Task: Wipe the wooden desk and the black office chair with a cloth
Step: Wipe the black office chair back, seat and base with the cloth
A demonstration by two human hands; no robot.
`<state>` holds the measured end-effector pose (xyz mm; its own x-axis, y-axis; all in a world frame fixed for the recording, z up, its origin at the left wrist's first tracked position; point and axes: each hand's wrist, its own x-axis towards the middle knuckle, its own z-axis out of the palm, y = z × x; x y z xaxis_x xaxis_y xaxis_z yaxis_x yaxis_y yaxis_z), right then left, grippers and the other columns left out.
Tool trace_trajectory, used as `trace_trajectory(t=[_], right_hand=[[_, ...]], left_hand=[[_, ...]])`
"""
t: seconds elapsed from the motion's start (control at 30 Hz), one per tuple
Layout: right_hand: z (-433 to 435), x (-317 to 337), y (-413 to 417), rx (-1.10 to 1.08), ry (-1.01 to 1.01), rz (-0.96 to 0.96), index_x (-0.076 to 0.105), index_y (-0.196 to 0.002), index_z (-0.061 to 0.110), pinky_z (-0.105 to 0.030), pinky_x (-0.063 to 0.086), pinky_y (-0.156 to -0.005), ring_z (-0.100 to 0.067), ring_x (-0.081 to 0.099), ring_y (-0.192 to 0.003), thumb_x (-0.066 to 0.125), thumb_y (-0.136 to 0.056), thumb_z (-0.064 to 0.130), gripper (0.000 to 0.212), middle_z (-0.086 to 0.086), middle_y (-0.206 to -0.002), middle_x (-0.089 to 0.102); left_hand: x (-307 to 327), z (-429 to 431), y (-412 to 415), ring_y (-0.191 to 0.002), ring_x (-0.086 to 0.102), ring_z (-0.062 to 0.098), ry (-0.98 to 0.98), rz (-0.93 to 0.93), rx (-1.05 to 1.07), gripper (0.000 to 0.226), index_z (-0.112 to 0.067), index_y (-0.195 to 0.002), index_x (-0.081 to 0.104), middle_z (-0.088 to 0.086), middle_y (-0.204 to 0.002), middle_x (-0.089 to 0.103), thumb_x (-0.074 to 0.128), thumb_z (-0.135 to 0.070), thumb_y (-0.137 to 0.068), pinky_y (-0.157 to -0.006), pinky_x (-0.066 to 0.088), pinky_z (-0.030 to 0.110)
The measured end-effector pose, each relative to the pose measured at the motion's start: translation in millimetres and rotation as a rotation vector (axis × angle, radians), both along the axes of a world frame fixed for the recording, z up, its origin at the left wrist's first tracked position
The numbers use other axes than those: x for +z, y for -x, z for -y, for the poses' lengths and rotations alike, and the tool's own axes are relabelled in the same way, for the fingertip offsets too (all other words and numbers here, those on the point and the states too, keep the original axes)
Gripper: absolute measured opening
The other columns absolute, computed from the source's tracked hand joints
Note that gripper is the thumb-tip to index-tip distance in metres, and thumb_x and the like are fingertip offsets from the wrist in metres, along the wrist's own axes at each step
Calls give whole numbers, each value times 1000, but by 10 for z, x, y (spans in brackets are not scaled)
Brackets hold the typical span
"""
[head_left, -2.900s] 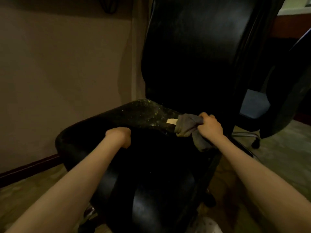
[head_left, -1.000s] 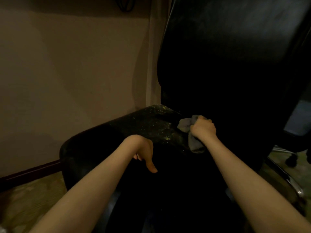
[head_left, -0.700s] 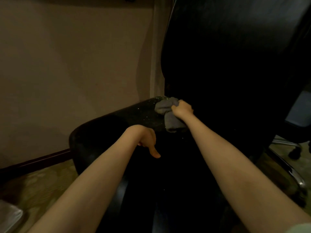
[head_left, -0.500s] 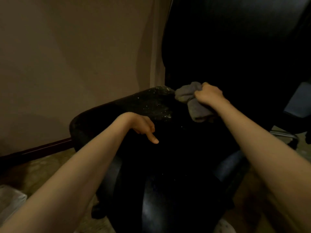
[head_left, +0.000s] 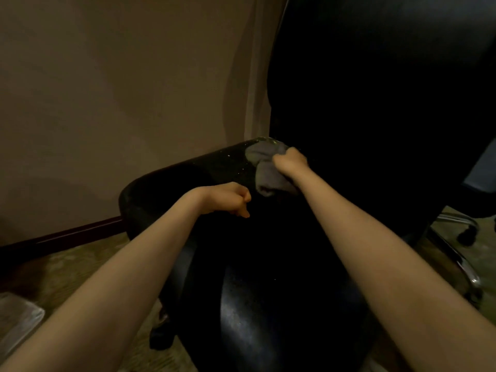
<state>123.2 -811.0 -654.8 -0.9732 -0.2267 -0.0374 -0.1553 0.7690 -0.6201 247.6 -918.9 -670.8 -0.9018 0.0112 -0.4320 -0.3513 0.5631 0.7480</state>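
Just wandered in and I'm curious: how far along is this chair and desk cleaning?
Looks done: the near part of the seat shows few specks. In hand: the right hand grips the grey cloth at the seat's far corner, by the backrest; the left hand is curled over the seat. Left: pale specks beside the cloth, probably the backrest. The desk is out of view, so unknown.

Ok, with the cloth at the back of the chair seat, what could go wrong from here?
1. The right hand holds the cloth bunched, so it may skip some pale specks on the seat.
2. Specks could get pushed into the dark gap by the backrest.
3. The chair seems to stand on wheels, so pressing on it might make it roll.
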Motion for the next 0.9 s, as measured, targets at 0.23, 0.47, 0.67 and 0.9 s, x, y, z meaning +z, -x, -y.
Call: trace_trajectory(t=[0.23, 0.47, 0.67, 0.9], right_hand=[[-729, 17, 63, 98, -386, -67, 31, -140, 3, -33, 42, -87, -36, 45, -123, 44, -96, 29, 52, -21, -138, 42], [-1108, -33, -159, 385, 134, -81, 53, -130, 10, -29, 39, -98, -23, 51, -120, 65, -87, 21, 45, -8, -128, 56], [-1337, 205, -689, 809, 158, -149, 53, -116, 23, -4, 41, -84, 8, 52, -96, 73, -78, 13, 44, 17, -104, 54], [-1634, 110, -1171, 913, 132, -262, 41, -116, 35, -27, 46, -94, 1, 51, -108, 80, -70, 29, 60, 18, -112, 49]], left_hand=[[207, 141, -84, -68, 50, 10, 88, -159, 71, 26, -19, -77, 42, 0, -78, 47, 51, 2, -90, -59, 43, 20], [250, -175, -279, -127, 30, 20, 546, -621, -120, 75, -27, -139, 30, 2, -141, 31, 73, -33, -78, -108, 27, 37], [390, -553, -515, -119, 48, 13, 556, -648, -186, 81, -26, -136, 36, -3, -130, 50, 76, -48, -69, -98, 43, 29], [341, -683, -1026, -77, 61, 2, 406, -611, -97, 37, -31, -104, 54, -7, -89, 62, 75, -31, -73, -65, 52, 22]])
